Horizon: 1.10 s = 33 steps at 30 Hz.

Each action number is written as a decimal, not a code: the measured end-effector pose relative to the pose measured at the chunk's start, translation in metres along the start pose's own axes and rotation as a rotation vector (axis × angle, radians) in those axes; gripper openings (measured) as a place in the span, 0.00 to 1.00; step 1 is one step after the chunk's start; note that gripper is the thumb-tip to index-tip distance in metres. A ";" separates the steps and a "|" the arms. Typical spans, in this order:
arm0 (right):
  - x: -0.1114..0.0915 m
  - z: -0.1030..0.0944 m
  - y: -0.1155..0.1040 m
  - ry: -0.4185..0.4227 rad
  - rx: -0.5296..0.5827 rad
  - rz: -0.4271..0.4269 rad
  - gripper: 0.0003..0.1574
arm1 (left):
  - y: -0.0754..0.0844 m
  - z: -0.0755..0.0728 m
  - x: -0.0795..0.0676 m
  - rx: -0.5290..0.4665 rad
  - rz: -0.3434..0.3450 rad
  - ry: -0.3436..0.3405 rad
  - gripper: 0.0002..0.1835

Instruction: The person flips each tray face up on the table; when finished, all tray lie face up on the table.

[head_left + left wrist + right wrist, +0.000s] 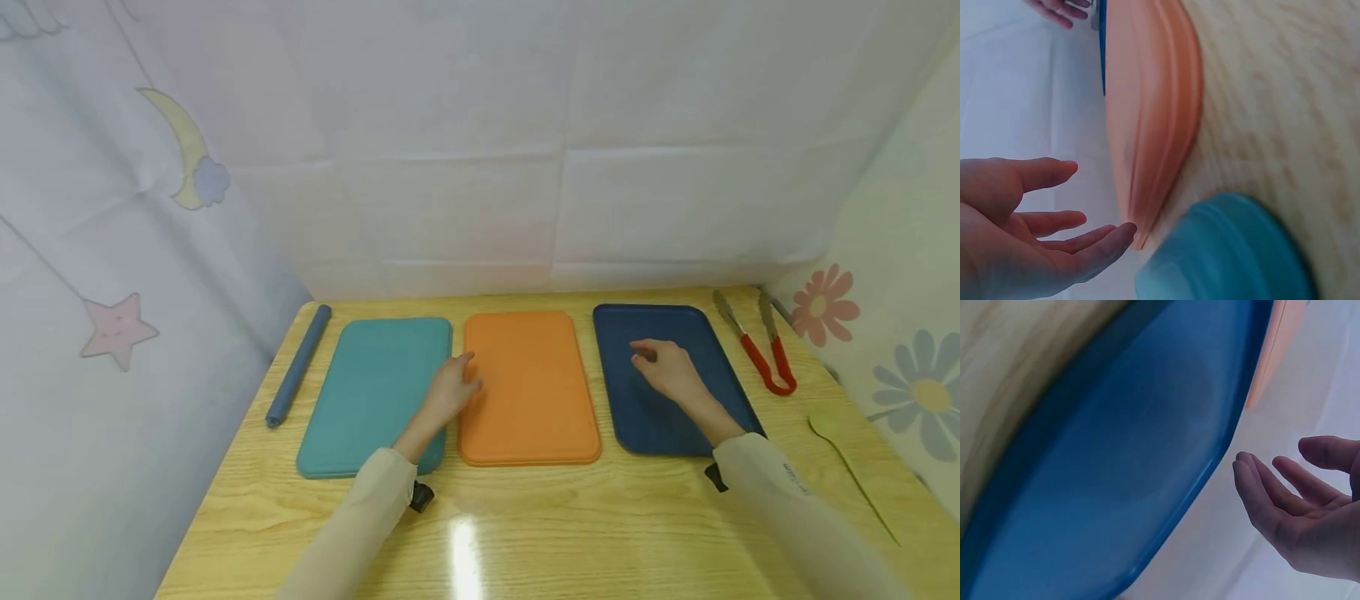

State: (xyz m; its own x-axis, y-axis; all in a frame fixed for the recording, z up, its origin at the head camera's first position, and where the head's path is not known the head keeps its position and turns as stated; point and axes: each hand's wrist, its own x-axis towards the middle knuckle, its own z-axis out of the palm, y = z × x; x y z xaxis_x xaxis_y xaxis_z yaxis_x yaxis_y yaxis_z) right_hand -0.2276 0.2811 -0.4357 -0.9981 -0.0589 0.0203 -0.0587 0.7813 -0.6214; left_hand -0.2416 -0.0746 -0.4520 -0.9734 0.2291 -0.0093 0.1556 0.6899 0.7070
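My left hand (450, 390) hovers over the gap between a teal tray (375, 392) and an orange tray (528, 392), its fingers parted and holding nothing. In the left wrist view the orange tray (1160, 94) lies with its stepped edge sloping down to the table, and a corner of the teal tray (1229, 256) shows below. Above a dark blue tray (645, 425) is my right hand (666, 368), fingers loosely bent, nothing between them. The blue tray (1116, 437) has a raised rim around a flat bottom in the right wrist view.
A blue-grey rod (300, 367) lies along the table's left side. To the right lie red-handled tongs (767, 354) and a thin, long-stemmed utensil (855, 483). Printed white cloth (465, 150) hangs behind and beside the wooden table (555, 533).
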 end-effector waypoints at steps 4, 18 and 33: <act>0.004 0.019 -0.017 -0.042 0.025 -0.048 0.25 | -0.006 0.004 -0.004 0.007 -0.003 -0.050 0.31; 0.014 0.062 -0.041 -0.220 0.045 -0.071 0.29 | -0.009 0.010 -0.014 0.058 0.001 -0.078 0.29; 0.011 0.069 -0.047 -0.208 0.008 -0.043 0.30 | -0.014 0.019 -0.013 -0.041 -0.058 -0.044 0.31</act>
State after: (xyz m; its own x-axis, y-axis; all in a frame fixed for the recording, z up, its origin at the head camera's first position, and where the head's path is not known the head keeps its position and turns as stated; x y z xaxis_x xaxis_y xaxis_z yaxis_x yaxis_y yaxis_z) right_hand -0.2346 0.2011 -0.4599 -0.9688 -0.2198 -0.1144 -0.1004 0.7703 -0.6297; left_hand -0.2283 -0.0741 -0.4747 -0.9721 0.2201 -0.0814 0.0913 0.6743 0.7328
